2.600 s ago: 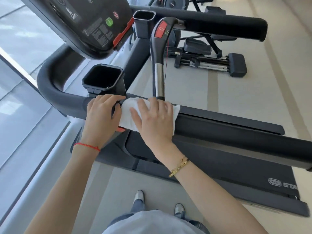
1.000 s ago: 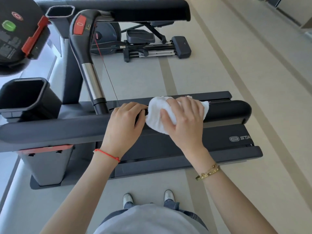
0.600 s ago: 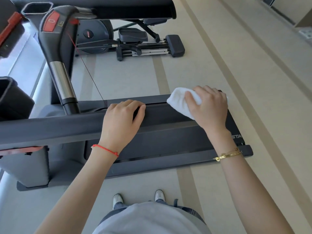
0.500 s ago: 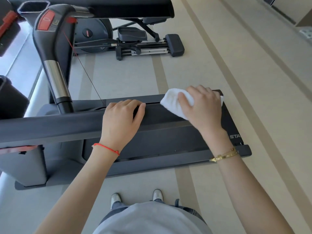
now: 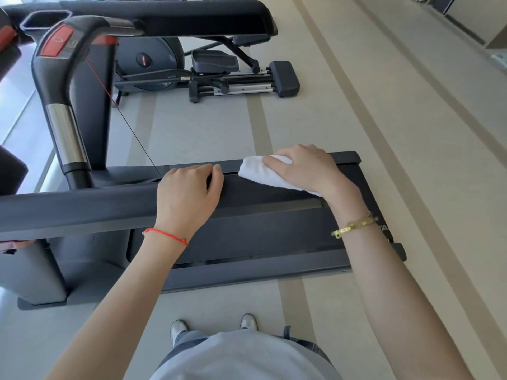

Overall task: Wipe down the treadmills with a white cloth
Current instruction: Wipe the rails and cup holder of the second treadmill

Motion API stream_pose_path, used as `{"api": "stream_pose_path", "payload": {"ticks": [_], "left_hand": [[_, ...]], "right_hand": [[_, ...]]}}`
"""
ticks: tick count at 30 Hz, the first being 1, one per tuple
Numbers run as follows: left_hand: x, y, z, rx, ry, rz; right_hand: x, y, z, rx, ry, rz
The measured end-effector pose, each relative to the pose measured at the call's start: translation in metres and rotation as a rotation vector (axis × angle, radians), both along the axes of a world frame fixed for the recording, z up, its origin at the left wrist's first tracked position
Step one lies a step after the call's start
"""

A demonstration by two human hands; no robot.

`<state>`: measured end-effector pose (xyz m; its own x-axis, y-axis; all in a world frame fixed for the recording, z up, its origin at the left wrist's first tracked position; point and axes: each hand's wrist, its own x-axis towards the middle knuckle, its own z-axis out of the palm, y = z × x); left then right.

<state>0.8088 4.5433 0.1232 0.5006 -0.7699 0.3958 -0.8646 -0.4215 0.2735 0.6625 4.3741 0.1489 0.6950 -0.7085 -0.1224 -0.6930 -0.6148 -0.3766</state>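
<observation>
Mid-frame, our right hand (image 5: pixel 304 168) has its fingers curled down over the bunched white cloth (image 5: pixel 263 172), pressing it onto the long dark grey padded handrail (image 5: pixel 82 207) of the treadmill, near its right end. Our left hand (image 5: pixel 189 196) sits just left of the cloth, fingers wrapped over the same rail, no cloth in it.

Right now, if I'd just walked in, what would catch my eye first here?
Probably the white cloth, bright against the dark treadmill handrail, pressed down near the rail's end by the right hand. The left hand grips the same rail just beside it. Next, the red button on the upright handle at upper left.
</observation>
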Motion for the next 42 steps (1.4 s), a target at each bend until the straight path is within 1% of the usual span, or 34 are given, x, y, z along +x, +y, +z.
{"api": "stream_pose_path", "payload": {"ticks": [1, 3, 5, 6, 7, 8, 10, 11, 12, 13, 16, 18, 20, 22, 26, 28, 30, 34, 36, 37, 39, 40, 42], "left_hand": [[-0.003, -0.004, 0.001, 0.012, 0.004, -0.014], [-0.008, -0.011, 0.001, 0.025, 0.007, -0.029], [-0.010, -0.014, 0.000, 0.023, -0.002, -0.019], [-0.010, -0.014, -0.001, 0.020, -0.007, -0.011], [-0.010, -0.014, -0.002, 0.017, -0.011, -0.003], [-0.011, -0.014, -0.002, 0.012, -0.016, 0.005], [-0.012, -0.013, -0.003, 0.008, -0.026, 0.023], [-0.012, -0.013, -0.003, 0.009, -0.032, 0.036], [-0.013, -0.014, -0.004, 0.011, -0.037, 0.046], [-0.013, -0.014, -0.004, 0.010, -0.041, 0.054], [-0.014, -0.015, -0.005, 0.002, -0.046, 0.063], [-0.014, -0.016, -0.006, -0.010, -0.054, 0.069], [-0.014, -0.016, -0.007, -0.013, -0.063, 0.072], [-0.014, -0.017, -0.008, -0.019, -0.068, 0.076], [-0.014, -0.016, -0.010, -0.041, -0.089, 0.076], [-0.014, -0.016, -0.011, -0.048, -0.095, 0.068], [-0.014, -0.016, -0.011, -0.056, -0.103, 0.070], [-0.014, -0.016, -0.013, -0.074, -0.118, 0.070], [-0.014, -0.016, -0.013, -0.076, -0.121, 0.068], [-0.014, -0.016, -0.012, -0.074, -0.119, 0.066], [-0.015, -0.015, -0.011, -0.072, -0.110, 0.064], [-0.015, -0.015, -0.010, -0.067, -0.105, 0.061], [-0.016, -0.014, -0.007, -0.050, -0.094, 0.056]], "right_hand": [[-0.005, 0.005, -0.005, -0.077, -0.076, -0.036], [-0.017, 0.018, -0.016, -0.215, -0.294, -0.099], [-0.028, 0.029, -0.022, -0.268, -0.465, -0.114], [-0.031, 0.028, -0.024, -0.246, -0.501, -0.119], [-0.033, 0.022, -0.026, -0.178, -0.510, -0.136], [-0.035, 0.012, -0.026, -0.049, -0.502, -0.169], [-0.041, -0.007, -0.021, 0.328, -0.509, -0.237], [-0.045, -0.014, -0.021, 0.470, -0.523, -0.263], [-0.050, -0.016, -0.023, 0.524, -0.529, -0.281], [-0.053, -0.015, -0.028, 0.522, -0.553, -0.302], [-0.059, 0.003, -0.044, 0.446, -0.734, -0.430], [-0.062, 0.019, -0.053, 0.348, -0.824, -0.467], [-0.063, 0.031, -0.057, 0.236, -0.860, -0.461], [-0.063, 0.028, -0.054, 0.219, -0.841, -0.448], [-0.056, -0.006, -0.034, 0.477, -0.646, -0.327], [-0.057, -0.010, -0.033, 0.513, -0.642, -0.319], [-0.059, 0.001, -0.041, 0.436, -0.701, -0.376], [-0.059, 0.038, -0.058, 0.060, -0.820, -0.420], [-0.057, 0.043, -0.056, -0.053, -0.789, -0.376], [-0.055, 0.040, -0.051, -0.112, -0.729, -0.325], [-0.045, 0.026, -0.033, -0.187, -0.519, -0.182], [-0.038, 0.017, -0.022, -0.160, -0.389, -0.107], [-0.019, 0.002, 0.000, -0.005, -0.120, 0.009]]}}
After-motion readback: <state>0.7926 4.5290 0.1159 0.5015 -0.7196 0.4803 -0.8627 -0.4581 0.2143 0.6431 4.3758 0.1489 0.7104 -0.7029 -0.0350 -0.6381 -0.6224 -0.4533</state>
